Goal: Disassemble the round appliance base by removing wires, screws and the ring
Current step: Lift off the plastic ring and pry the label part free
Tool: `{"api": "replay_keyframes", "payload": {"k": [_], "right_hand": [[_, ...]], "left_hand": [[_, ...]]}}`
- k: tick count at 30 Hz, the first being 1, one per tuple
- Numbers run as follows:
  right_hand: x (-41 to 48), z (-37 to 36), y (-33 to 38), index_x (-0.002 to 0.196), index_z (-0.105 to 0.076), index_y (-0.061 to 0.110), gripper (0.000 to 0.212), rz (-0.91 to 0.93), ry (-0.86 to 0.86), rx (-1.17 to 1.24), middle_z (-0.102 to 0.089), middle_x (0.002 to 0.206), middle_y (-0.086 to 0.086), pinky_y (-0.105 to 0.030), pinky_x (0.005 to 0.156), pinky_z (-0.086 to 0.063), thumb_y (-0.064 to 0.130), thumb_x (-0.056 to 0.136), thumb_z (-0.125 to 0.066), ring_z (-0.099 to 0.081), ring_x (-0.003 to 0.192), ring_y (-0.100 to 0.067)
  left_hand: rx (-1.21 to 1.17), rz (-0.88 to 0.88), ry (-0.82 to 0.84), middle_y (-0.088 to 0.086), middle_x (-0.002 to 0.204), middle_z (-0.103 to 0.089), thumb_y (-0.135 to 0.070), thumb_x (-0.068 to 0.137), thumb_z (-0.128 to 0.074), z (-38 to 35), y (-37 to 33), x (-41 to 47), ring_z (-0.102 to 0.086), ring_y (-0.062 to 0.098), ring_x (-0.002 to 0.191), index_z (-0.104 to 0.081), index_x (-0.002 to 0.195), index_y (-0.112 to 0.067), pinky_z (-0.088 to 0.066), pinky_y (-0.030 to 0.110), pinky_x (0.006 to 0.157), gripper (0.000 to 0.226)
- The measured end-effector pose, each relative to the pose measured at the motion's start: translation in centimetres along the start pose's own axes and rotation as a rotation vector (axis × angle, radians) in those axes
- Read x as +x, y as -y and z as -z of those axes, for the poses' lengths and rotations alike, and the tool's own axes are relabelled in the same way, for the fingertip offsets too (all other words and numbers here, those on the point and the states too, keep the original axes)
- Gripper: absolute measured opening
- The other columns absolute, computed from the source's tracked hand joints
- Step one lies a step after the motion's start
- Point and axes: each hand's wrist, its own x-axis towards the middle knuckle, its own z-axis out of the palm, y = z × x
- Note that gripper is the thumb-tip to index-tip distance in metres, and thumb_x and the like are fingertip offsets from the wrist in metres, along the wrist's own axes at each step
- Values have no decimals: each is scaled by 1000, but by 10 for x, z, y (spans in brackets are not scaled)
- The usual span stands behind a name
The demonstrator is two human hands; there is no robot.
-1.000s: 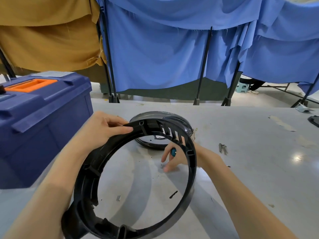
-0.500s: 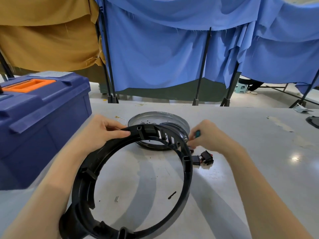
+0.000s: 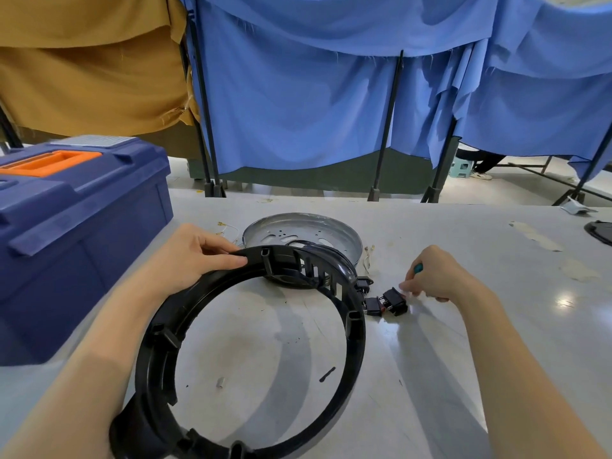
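Black ring (image 3: 355, 326) tilted up, left hand (image 3: 195, 256) gripping its rim, right hand (image 3: 437, 276) curled round teal-handled tool (image 3: 418, 268) (beside black switches (image 3: 394, 301))

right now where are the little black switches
Head view, right of centre: the black switches lie on the table, just right of the black ring, by the fingertips of the right hand.

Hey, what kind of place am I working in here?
Likely a makeshift workshop bay: a blue toolbox on a grey worktable, with blue cloth screens hung on black stands behind.
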Motion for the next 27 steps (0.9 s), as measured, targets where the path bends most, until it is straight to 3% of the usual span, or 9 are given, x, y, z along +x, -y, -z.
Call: {"api": "replay_keyframes", "payload": {"k": [4, 6, 9, 15, 18, 20, 22, 25, 27], "right_hand": [[-2, 12, 10, 70, -72, 7, 13, 141, -82, 0, -66, 58, -4, -12, 34, -33, 13, 81, -76, -46, 31, -3], [-7, 14, 24, 71, -73, 10, 11, 248, -54, 62, -67, 55, -3, -9, 34, -32, 15, 80, -77, -45, 30, -2], [-22, 10, 47, 75, -74, 16, 8, 345, 158, 99, -70, 58, -6, -21, 37, -33, 22, 79, -78, -38, 36, -11], [-44, -23, 84, 88, -74, 13, 9, 424, 489, -30, -72, 64, -3, -24, 39, -34, 19, 82, -77, -40, 45, -20], [-48, -35, 91, 91, -74, 6, 20, 452, 576, -43, -71, 63, -3, -22, 39, -34, 22, 79, -78, -38, 39, -15], [-49, -38, 93, 76, -77, 18, 6, 472, 618, -29, -68, 56, -1, -19, 38, -33, 23, 79, -77, -37, 35, -10], [-47, -39, 94, 68, -76, 28, 13, 486, 628, -14, -67, 55, 0, -18, 38, -35, 26, 80, -77, -37, 35, -9], [-42, -42, 92, 90, -77, 20, 14, 486, 625, -7, -72, 68, -8, -24, 45, -39, 29, 80, -78, -43, 41, -12], [-40, -42, 90, 91, -76, 21, 15, 472, 615, -18, -72, 69, -9, -26, 46, -39, 31, 79, -78, -43, 42, -13]], "left_hand": [[-9, -10, 13, -4, 74, -76, -24, 75, -78, 0, 1, 1, -70, 17, 73, -77, 74, -41, -54, 15, 66, 17], [-3, -1, 9, -5, 75, -76, -27, 75, -78, 1, 4, 1, -70, 16, 72, -78, 75, -40, -56, 19, 70, 14], [30, 18, -12, -8, 77, -76, -34, 73, -78, 6, 7, -1, -70, 16, 77, -78, 83, -38, -56, 35, 80, 11], [-39, 35, -118, -9, 75, -76, -26, 76, -78, 14, 9, -4, -70, 9, 71, -77, 79, -38, -49, 21, 68, 13], [-67, 79, -202, -5, 70, -75, -23, 77, -78, 18, 14, -6, -70, 12, 65, -77, 80, -33, -55, 27, 67, 11], [-99, 122, -257, -1, 68, -74, -22, 77, -78, 18, 17, -7, -71, 16, 63, -77, 81, -28, -58, 31, 66, 7], [-141, 170, -301, 2, 69, -74, -20, 77, -78, 17, 20, -7, -71, 21, 63, -76, 78, -28, -57, 29, 61, 8], [-203, 232, -357, 10, 78, -74, -15, 76, -80, 16, 26, -6, -71, 24, 68, -74, 75, -31, -57, 34, 69, 17], [-198, 256, -390, 9, 82, -73, -15, 75, -81, 16, 31, -5, -69, 25, 79, -72, 75, -33, -54, 37, 81, 21]]}}
